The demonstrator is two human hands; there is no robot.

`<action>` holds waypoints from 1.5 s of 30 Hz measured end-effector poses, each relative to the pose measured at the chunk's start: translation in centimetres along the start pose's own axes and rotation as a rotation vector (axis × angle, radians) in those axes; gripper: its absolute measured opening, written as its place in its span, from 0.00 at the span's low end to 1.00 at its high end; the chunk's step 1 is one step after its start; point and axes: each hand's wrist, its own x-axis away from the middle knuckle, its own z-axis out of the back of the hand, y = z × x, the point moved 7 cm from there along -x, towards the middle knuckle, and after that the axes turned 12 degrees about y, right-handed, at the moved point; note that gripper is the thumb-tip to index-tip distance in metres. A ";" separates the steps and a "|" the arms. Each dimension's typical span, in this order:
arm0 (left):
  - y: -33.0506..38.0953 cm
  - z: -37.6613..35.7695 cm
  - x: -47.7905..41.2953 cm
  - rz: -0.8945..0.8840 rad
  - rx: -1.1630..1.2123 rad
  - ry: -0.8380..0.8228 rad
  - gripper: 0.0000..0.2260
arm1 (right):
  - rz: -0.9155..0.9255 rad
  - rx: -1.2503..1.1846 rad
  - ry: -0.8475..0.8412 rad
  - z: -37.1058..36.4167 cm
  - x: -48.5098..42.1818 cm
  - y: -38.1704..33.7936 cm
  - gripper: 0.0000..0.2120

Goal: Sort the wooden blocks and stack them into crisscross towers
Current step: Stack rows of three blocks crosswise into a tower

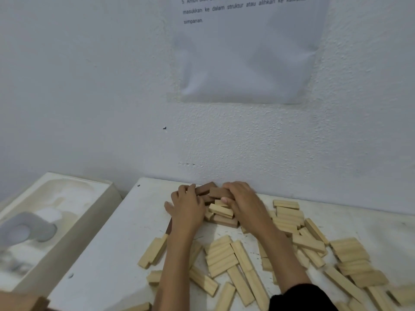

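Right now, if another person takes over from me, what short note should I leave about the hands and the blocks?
Left hand: fingers curled on the dark brown blocks, at the wall side of the white table.
Right hand: grips the same dark blocks from the other side.
Light wooden blocks: a few lie in the small heap between the hands; most are loose over the near and right part of the table.
Done: no crisscross tower shows yet.
Left: separate dark from light, then stack both kinds.
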 end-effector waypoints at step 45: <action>-5.5 6.9 19.8 -0.189 0.724 -0.041 0.08 | -0.324 -0.588 0.234 8.3 23.7 -8.2 0.15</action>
